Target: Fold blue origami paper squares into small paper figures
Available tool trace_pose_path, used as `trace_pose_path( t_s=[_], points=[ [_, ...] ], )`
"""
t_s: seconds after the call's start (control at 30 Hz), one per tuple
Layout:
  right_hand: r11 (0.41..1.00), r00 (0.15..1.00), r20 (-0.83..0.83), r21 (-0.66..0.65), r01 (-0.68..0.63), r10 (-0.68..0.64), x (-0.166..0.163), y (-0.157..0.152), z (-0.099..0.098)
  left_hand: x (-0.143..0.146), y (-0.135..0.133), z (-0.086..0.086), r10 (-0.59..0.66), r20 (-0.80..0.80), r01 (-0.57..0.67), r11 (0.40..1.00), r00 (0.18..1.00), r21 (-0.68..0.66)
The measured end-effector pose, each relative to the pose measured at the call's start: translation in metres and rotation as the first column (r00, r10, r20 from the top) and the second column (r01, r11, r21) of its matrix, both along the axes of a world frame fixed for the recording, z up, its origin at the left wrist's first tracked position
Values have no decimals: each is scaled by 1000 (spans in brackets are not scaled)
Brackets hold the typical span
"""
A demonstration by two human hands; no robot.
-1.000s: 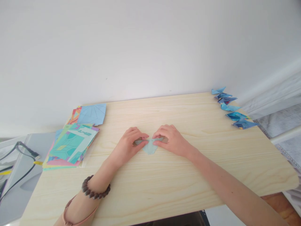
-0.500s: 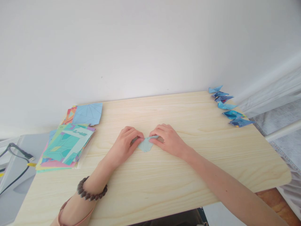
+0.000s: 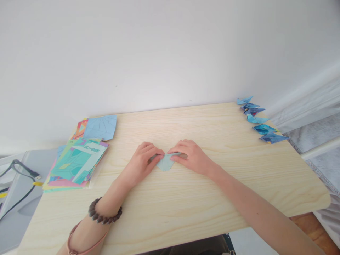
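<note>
A small piece of pale blue folded paper (image 3: 165, 163) lies on the middle of the table, its lower part a rounded point towards me. My left hand (image 3: 145, 159) pinches its left corner between thumb and fingers. On the other side, my right hand (image 3: 189, 156) has thumb and fingers closed on the right corner. Both corners are partly hidden by my fingers. Creases show faintly on the paper's face.
Several folded blue paper figures (image 3: 261, 128) stand in a row along the right edge of the wooden table (image 3: 170, 205). Stacked coloured sheets (image 3: 77, 161) and a creased blue sheet (image 3: 102, 126) lie at left. Beyond them, a black cable (image 3: 26, 171) rests on a grey surface.
Both hands keep hold of the folded paper in nearly the same place. My right fingertips have shifted slightly on its right side; the whole view has moved a little.
</note>
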State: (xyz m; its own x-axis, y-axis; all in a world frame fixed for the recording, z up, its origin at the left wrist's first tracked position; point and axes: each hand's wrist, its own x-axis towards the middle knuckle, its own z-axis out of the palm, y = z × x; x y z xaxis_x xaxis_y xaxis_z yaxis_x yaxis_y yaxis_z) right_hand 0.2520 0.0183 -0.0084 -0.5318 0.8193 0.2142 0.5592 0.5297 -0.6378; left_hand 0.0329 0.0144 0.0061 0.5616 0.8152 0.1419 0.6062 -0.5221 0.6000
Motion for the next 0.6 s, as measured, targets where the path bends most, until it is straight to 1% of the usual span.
trace_pose_path(
  t_s=[0.1,0.2,0.33,0.47,0.53,0.6],
  points=[
    [1000,1000,-24,11,-3,3,0,-1,0,0,-1,1,23,12,-22,1000,1000,-12],
    [1000,998,-59,-3,20,-20,0,-2,0,0,-1,1,27,19,-27,1000,999,-7],
    [996,993,-84,-22,82,-84,-1,-1,-2,-2,0,0,-4,21,3,999,1000,54],
    [979,981,-24,64,194,-193,-2,0,-4,-4,1,-4,1,-37,4,992,999,126],
    [973,979,21,110,201,-205,-2,-1,-6,-4,1,-7,14,-59,-5,989,998,145],
    [974,980,50,130,184,-192,-2,-1,-6,-5,1,-8,33,-64,-22,987,997,156]
  ],
)
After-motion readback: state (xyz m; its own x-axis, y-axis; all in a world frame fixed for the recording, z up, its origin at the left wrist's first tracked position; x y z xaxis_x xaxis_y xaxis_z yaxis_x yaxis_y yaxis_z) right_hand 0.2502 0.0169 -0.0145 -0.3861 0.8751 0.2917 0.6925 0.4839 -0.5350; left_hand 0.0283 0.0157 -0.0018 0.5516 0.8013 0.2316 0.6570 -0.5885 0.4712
